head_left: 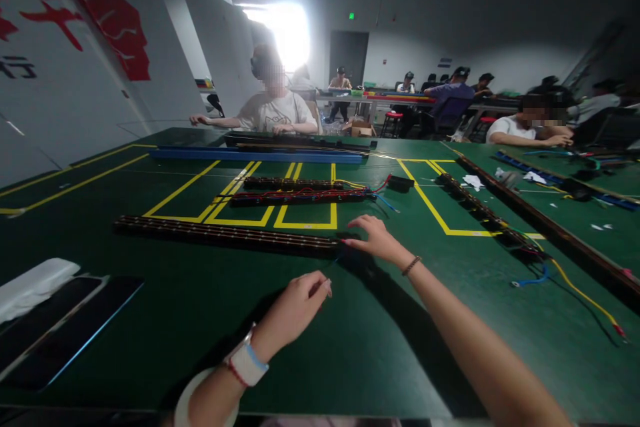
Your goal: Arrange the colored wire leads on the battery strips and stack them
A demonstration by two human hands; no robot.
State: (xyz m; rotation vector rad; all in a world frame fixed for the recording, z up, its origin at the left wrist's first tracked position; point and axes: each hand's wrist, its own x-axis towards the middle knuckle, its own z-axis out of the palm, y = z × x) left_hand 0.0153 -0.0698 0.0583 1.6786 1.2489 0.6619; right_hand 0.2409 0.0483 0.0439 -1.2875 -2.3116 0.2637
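One green table spans my view, a long dark strip lying on it. My left hand curls its fingers, whether around anything I cannot tell; my right hand, thumb and fingers apart, is at the strip's right end.

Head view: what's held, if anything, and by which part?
It's unclear: the right hand is at the end of the dark strip; anything in the left hand is too small to see.
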